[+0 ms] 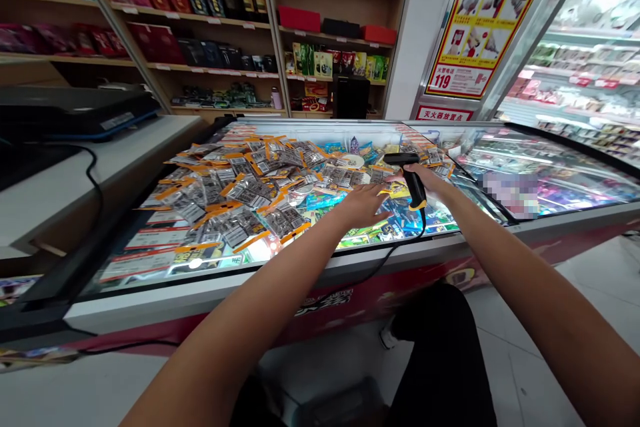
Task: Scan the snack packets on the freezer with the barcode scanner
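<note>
My right hand (429, 178) is wrapped around the grip of a black barcode scanner (414, 188) with yellow trim, holding it upright above the freezer's glass top. A black cable (385, 259) runs from the scanner's base down over the front edge. Just left of the scanner, my left hand (365, 205) is palm down with its fingers apart, holding nothing that I can see. Small clear packets with orange edges (253, 190) lie in a wide heap to its left. More packets (425, 155) lie behind the scanner. Colourful packages (387, 221) show through the glass beneath my hands.
The chest freezer's front rim (240, 283) crosses in front of my legs. A grey counter (60, 180) bearing a black device (75, 110) stands at left. Shelves (200, 70) of boxes and bottles line the back. A lit display fridge (585, 73) is at right.
</note>
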Available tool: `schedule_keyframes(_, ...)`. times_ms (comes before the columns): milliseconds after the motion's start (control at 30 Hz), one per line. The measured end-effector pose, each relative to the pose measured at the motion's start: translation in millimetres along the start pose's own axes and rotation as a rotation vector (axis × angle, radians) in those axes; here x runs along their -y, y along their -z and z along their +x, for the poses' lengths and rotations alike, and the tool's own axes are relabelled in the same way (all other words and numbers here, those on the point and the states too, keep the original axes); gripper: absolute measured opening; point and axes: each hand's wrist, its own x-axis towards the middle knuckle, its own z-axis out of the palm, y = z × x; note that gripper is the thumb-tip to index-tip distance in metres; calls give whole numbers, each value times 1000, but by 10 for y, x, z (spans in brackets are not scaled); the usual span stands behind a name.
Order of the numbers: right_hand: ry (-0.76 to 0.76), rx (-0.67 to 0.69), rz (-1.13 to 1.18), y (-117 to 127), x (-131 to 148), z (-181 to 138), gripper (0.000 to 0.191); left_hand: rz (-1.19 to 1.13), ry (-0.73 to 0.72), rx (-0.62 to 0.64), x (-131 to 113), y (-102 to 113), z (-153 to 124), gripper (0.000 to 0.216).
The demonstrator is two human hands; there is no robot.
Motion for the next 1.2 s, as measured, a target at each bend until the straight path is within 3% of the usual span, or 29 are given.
schedule_keyframes(100,57,121,121,-64,55,-139,28,-24,-2,32,-20,-49,-4,66)
schedule_keyframes(167,38,46,220,-76,109,-231,29,-19,19,34,-44,-54,-5,69)
schedule_keyframes(267,-111,-15,345,-65,214,-388,33,-11,36,49,-77,-50,8,73)
schedule_keyframes(367,-248,67,323,-72,316,-567,35,-27,64,77,-89,-65,24,80)
schedule_keyframes(500,-249,96,268,-137,361,-728,31,-68,118,81,-78,-99,19,83)
schedule_keyframes(1200,-229,35,287,-168,263,-777,34,-18,166,17,-66,-153,1,78)
